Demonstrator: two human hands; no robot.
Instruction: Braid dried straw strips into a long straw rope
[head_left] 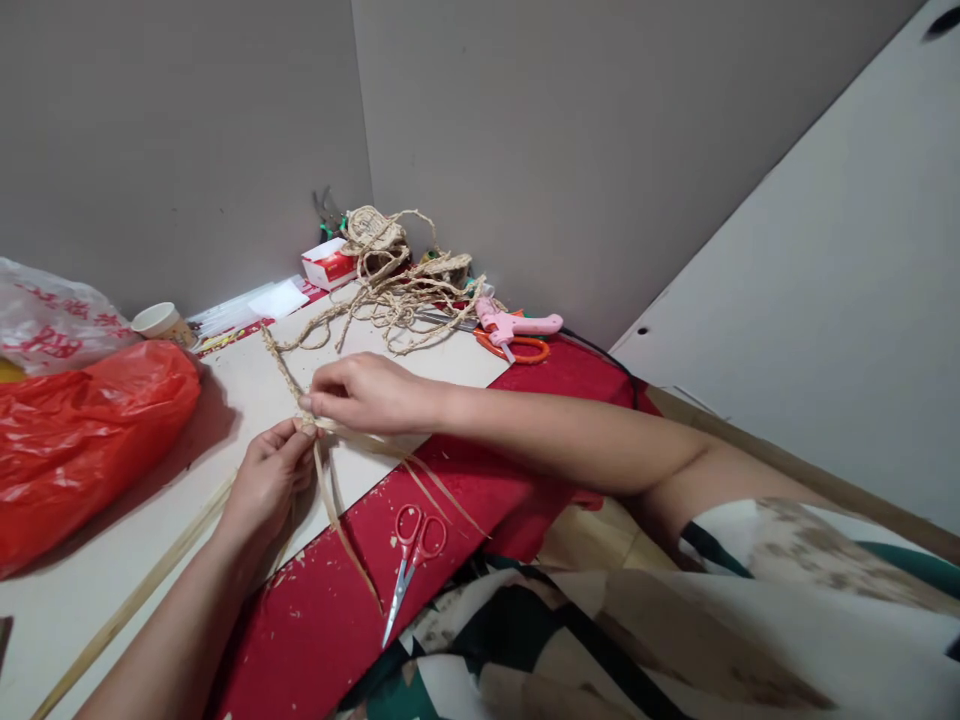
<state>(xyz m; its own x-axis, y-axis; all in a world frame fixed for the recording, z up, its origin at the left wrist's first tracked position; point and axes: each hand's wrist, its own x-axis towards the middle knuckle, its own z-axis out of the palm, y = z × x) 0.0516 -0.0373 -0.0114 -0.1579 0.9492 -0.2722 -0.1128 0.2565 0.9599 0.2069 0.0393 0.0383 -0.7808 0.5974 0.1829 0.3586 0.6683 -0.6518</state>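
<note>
Both hands are closed on a braid of pale straw-like strips [282, 362] over the white board. My left hand [274, 468] pinches the braid at its lower end, where loose strips [334, 525] fan out toward me. Just above it, my right hand [367, 395] has thumb and fingers together at the braid, with strips running out beneath the wrist. The finished plait reaches up and left from the fingers. One long flat strip [142, 605] extends from behind my left hand to the lower left. Fingertip details are partly hidden.
Red-handled scissors [414, 555] lie on the red cloth [315, 640]. A tangled braided cord [397, 300], a pink glue gun [514, 325], orange-handled scissors [536, 352] and a small red-white box [328, 263] sit toward the wall. Left are a red plastic bag [97, 430] and a paper cup [161, 323].
</note>
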